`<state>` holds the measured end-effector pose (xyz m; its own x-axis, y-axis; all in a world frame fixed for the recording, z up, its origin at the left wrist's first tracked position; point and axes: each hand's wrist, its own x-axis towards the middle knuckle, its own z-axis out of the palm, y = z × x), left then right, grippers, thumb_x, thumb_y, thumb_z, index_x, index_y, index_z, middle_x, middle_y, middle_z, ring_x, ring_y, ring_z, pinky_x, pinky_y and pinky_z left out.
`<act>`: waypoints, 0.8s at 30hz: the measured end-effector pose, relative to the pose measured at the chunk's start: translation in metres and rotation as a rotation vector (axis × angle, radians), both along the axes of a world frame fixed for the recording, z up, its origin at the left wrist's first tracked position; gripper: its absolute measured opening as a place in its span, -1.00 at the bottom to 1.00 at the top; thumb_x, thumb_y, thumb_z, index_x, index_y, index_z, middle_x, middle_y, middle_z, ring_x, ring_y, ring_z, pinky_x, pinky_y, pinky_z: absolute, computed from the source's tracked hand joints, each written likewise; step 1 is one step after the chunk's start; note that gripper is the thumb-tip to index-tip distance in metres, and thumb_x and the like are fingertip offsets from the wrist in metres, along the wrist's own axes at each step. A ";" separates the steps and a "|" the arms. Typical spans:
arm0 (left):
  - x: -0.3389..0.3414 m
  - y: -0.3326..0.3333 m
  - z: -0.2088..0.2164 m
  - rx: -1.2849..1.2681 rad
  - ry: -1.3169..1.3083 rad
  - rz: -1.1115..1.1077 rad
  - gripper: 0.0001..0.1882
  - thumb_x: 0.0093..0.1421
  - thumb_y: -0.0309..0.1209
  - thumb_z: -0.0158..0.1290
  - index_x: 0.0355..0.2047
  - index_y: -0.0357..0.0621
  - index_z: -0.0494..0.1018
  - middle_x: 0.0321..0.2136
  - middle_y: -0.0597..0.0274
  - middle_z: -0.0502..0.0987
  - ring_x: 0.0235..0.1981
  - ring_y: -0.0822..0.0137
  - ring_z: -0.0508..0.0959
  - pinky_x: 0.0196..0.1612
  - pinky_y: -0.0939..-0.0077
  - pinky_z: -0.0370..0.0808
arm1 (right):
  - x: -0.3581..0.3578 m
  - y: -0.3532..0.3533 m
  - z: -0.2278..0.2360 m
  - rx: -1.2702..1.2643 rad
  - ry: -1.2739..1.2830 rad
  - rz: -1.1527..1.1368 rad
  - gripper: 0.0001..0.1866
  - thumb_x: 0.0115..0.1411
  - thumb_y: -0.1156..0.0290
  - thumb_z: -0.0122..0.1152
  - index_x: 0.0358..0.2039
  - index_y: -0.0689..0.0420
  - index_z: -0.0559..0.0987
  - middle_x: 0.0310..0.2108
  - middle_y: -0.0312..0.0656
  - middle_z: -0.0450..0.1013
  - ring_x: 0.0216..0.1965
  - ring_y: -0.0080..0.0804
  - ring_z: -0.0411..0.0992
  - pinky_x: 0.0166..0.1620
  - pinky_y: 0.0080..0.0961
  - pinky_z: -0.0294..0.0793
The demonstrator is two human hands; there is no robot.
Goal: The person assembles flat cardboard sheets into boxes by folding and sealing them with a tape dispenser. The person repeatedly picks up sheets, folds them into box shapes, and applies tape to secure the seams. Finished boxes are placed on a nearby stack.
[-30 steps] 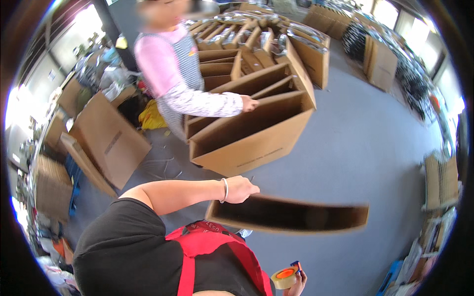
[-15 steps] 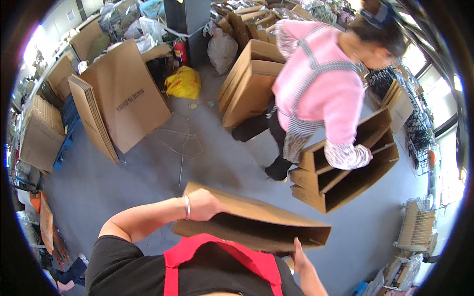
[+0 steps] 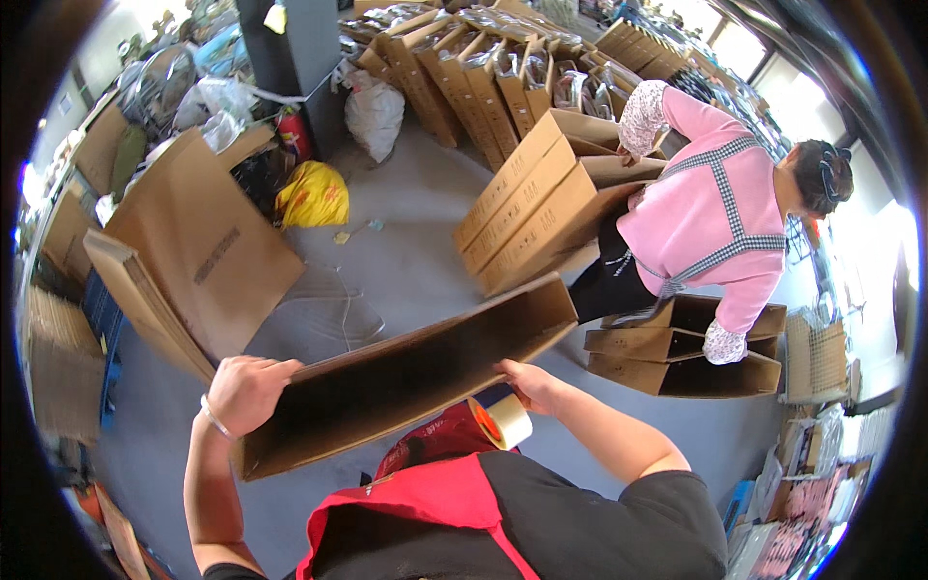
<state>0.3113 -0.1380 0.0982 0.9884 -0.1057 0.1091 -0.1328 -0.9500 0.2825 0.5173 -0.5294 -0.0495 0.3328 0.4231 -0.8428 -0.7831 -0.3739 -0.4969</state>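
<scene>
A long, narrow brown cardboard box (image 3: 387,382) is tilted in front of me, its dark open side facing up toward me. My left hand (image 3: 249,394) grips the rim near its left end. The fingers of my right hand (image 3: 529,387) are closed on the near rim, right of the middle. Just below that hand, against my red apron (image 3: 416,493), is a roll of tape (image 3: 501,423) with an orange core; whether the hand also bears it, I cannot tell.
A co-worker in a pink top (image 3: 701,184) stands at the right, hands on upright boxes (image 3: 541,208) and open boxes (image 3: 681,353). Flattened cardboard (image 3: 203,251) leans at the left. A yellow bag (image 3: 312,195), white sack (image 3: 374,116) and loose string (image 3: 346,309) lie on the floor.
The box has swung round, its right end now higher and farther away. My right hand has moved up onto its rim. The co-worker has shifted right, and the tape roll has come into view.
</scene>
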 end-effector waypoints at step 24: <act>0.654 0.178 -0.086 -0.157 -0.044 -0.304 -0.79 0.29 -0.38 0.14 -0.14 -0.11 0.69 -0.24 -0.01 0.70 -0.20 -0.02 0.70 -0.13 0.22 0.63 | 0.465 0.117 -0.022 0.182 -0.010 -0.422 -0.40 0.50 0.04 -0.26 0.12 0.34 0.49 -0.01 0.11 0.58 -0.03 -0.05 0.59 0.13 -0.12 0.58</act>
<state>0.9654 0.0396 0.0117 0.9082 -0.3733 0.1891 -0.4185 -0.8106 0.4097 0.9822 -0.4123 -0.0718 0.5151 0.3896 -0.7634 -0.8432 0.0707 -0.5329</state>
